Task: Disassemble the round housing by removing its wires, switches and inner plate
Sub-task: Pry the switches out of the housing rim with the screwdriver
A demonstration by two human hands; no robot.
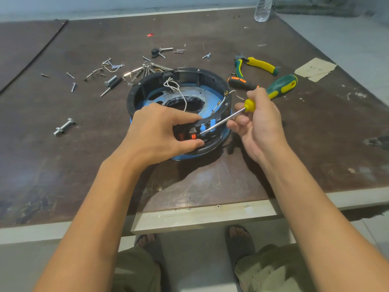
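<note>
A round black housing [185,75] with a blue base stands on the brown table [63,154]. Inside lie a silvery-blue inner plate [207,95] and loose white wires [175,87]. My left hand [162,131] grips the housing's near wall, thumb and fingers around a black switch block with red rocker switches [192,135]. My right hand [259,121] holds a green and yellow screwdriver [280,86]. Its metal shaft points down-left and the tip touches the wall right beside the switches.
Several loose screws, bolts and metal clips [109,70] are scattered behind and left of the housing. A large bolt [64,126] lies at the left. Green-yellow pliers [255,65] and an orange-black tool [240,82] lie behind my right hand. A plastic bottle [263,9] stands far back.
</note>
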